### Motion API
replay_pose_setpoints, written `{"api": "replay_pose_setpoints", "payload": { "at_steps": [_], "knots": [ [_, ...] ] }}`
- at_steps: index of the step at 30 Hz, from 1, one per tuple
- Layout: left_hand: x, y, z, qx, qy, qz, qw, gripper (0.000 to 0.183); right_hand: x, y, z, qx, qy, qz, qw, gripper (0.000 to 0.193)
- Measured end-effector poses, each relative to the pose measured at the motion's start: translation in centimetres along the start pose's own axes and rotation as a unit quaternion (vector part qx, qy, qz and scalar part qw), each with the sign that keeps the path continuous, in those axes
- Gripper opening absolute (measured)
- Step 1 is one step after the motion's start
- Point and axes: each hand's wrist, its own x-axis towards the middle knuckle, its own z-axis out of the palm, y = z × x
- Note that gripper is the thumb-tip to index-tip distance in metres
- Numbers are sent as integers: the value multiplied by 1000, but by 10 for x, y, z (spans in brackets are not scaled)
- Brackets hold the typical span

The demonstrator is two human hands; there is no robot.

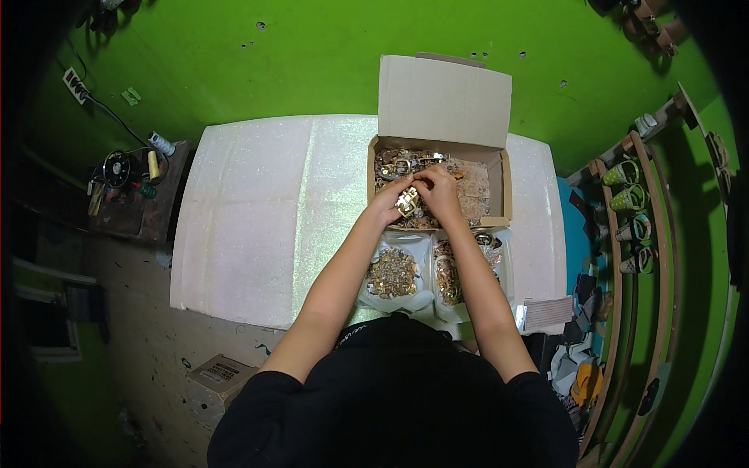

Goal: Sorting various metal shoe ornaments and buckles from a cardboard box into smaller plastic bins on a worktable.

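Head view, from above. Work table (pixel 242 210) dressed in a pale, glittery sheet, creased in places, one long streak catching the light greenish. Its far edge lies near a bright green wall (pixel 312 54), pocked with small holes.

Cardboard box (pixel 506 187) on the right half of the table, lid upright at the back. Metal fittings (pixel 394 162), gold and silvery, heaped mostly in its left side; the right side shows bare brown bottom strewn with bits. Two white plastic bags (pixel 399 306) sit open before the box, both holding small metallic pieces; the right forearm (pixel 476 288) crosses over one.

Shiny gold-coloured pieces (pixel 407 201) are over the box, cupped in the left hand (pixel 388 204), fingers curled round. Right hand (pixel 441 195) close against it, fingertips drawn together; I cannot tell whether they pinch a piece.

Flat striped slab (pixel 548 313) at the table's near right corner. Beyond, a wooden rack (pixel 669 249) carries green-strapped sandals (pixel 628 197); scraps (pixel 566 363) pile below, an orange one (pixel 587 384) among them.

To the left, a dark side table (pixel 144 210) with a white cone of thread (pixel 161 143) and a yellow one (pixel 153 164); power strip (pixel 76 84) on the wall above. Carton (pixel 222 374) on the grey, littered floor (pixel 156 327).
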Motion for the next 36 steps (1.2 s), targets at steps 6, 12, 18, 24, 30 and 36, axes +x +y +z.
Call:
{"api": "replay_pose_setpoints", "payload": {
  "at_steps": [6,12,18,24,30,36],
  "knots": [
    [1,0,0,-26,0,-2,1000,17,-3,-3,-1,-12,7,-15,1000,10],
    [0,-1,3,-34,-8,-4,999,18,-5,-3,0,4,11,4,1000,9],
    [5,-2,-4,-16,-10,-11,1000,19,-5,5,3,39,18,63,997,10],
    [0,-1,2,-15,-6,-10,1000,19,-6,2,2,129,-9,125,984,11],
    [-4,0,6,-9,2,0,1000,18,-7,4,2,64,-7,70,995,10],
    [5,-1,-6,-25,28,0,999,18,-10,13,3,59,19,130,990,15]
  ]
}}
